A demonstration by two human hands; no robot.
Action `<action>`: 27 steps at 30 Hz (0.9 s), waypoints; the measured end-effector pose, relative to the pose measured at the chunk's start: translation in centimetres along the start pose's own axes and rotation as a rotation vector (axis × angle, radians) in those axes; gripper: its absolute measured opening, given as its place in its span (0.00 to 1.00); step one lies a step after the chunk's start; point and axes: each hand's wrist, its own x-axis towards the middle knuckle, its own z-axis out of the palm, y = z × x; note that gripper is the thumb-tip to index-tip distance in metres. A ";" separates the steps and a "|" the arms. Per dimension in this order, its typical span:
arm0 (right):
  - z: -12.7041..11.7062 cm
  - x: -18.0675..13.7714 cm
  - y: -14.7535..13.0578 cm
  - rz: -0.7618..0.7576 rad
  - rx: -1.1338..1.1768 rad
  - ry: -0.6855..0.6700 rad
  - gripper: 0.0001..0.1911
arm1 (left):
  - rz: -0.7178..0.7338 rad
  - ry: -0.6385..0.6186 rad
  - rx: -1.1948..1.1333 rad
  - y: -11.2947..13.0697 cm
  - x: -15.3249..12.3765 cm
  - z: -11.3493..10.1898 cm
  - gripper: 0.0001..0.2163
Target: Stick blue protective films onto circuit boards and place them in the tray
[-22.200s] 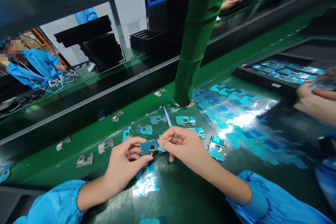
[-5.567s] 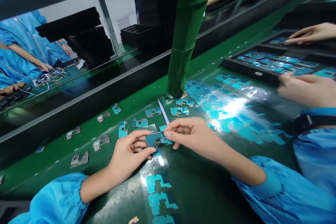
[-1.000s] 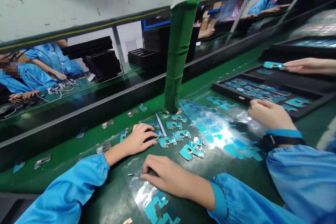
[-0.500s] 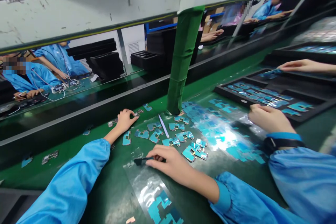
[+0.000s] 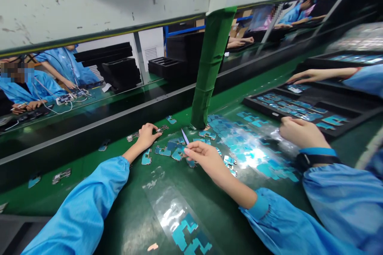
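Observation:
My left hand (image 5: 145, 138) reaches to the far side of the green work surface, with thumb and index finger pinched at the edge of a small circuit board (image 5: 163, 128). My right hand (image 5: 205, 157) is over the group of boards, fingertips closed together. They cover the lower end of the pale tweezers (image 5: 185, 137); what they hold, if anything, is hidden. Close to these fingertips are a blue-filmed board (image 5: 178, 153) and another blue-filmed board (image 5: 163, 150). In front lies a clear plastic sheet (image 5: 167, 203) bearing blue cut-out films (image 5: 185, 231).
A green-wrapped post (image 5: 206, 67) rises behind the boards. To its right spreads a sheet of blue films (image 5: 251, 147). A co-worker's fist (image 5: 303, 133) and another person's hand (image 5: 311, 75) are by a black tray (image 5: 278, 114). A white beam (image 5: 104, 12) crosses overhead.
My right hand has moved up and away from the clear sheet to the tweezers; the dark strip it held is no longer visible in it. My left hand stays at the same board.

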 end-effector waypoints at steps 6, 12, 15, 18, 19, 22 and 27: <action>-0.3 0.3 -0.7 0.016 0.115 0.010 0.25 | 0.013 0.024 -0.283 1.1 -0.1 -0.9 0.12; -1.5 0.6 -1.3 -0.100 0.092 0.175 0.25 | 0.023 0.000 -0.603 5.2 -2.6 -1.8 0.19; -2.2 0.6 -1.4 -0.188 0.033 0.281 0.22 | 0.044 -0.056 -0.746 7.7 -4.9 -1.8 0.19; -2.6 0.3 -1.5 -0.243 0.010 0.291 0.17 | 0.052 -0.117 -0.885 9.7 -6.8 -1.7 0.19; -2.7 0.2 -1.5 -0.245 0.020 0.273 0.16 | 0.059 -0.132 -0.912 10.1 -7.2 -1.6 0.19; -2.9 -0.1 -1.6 -0.233 0.023 0.221 0.15 | 0.084 -0.160 -0.965 10.9 -8.0 -1.6 0.20; -2.8 -0.4 -2.4 -0.233 0.026 0.232 0.18 | 0.086 -0.221 -1.010 10.9 -8.4 -2.0 0.22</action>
